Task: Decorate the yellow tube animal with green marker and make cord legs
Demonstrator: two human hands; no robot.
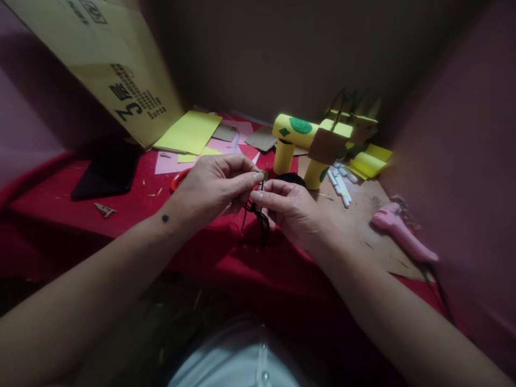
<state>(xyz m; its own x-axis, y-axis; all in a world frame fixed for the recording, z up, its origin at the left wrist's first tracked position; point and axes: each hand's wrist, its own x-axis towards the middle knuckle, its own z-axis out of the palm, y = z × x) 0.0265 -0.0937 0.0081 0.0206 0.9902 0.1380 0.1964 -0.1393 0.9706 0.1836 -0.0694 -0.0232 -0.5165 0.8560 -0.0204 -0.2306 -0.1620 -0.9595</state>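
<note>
Black string (258, 210) hangs in a loose tangle between my two hands, over the front edge of the red-covered table. My left hand (226, 183) pinches its upper end between thumb and fingers. Just to the right and slightly lower, my right hand (288, 207) is closed on the string too, its thumb close to the left fingertips. Behind my right hand stands a yellow paper-tube figure (296, 134) with green patches and a brown cardboard piece. A dark round thing (292, 178) lies at its foot, partly hidden by my right hand.
A large cardboard box (121, 70) leans at the back left, beside yellow paper (189, 131) and a black flat object (105, 174). On the right, white sticks (339, 185) and a pink glue gun (403, 234) lie on a cardboard sheet (374, 209). Red cloth (137, 215) covers the table.
</note>
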